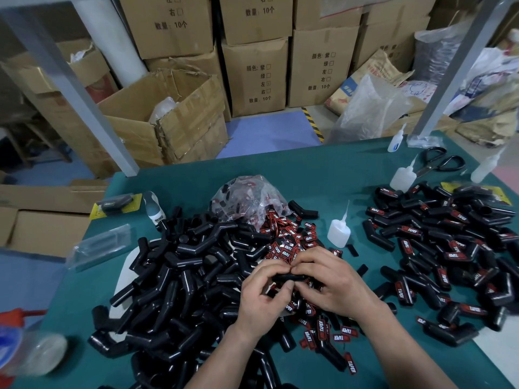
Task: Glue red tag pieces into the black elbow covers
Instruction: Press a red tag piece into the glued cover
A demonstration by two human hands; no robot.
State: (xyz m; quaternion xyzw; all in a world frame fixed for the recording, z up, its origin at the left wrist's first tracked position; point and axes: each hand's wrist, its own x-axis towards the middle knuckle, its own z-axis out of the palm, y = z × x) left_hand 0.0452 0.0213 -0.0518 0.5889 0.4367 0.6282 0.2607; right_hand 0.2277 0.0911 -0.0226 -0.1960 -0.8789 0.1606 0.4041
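I log a heap of bare black elbow covers [182, 276] at left, close in, which I judge to be feed stock. Behind it a clear plastic bag [247, 197] lies open, spilling red tag pieces [289, 240]. The left hand [261, 299] and right hand [328, 282] meet, both pinching one cover [289, 277]. Red shows at the fingertips, so they are probably seating a tag. The glue bottle [339, 231] stands upright just right. The tagged covers [449, 242] are piled far right, kept apart.

Head-worn view, steeply down, near table [323, 169]

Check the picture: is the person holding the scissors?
No, the scissors lie on the table, apart from the left hand and right hand, which grip a black elbow cover.
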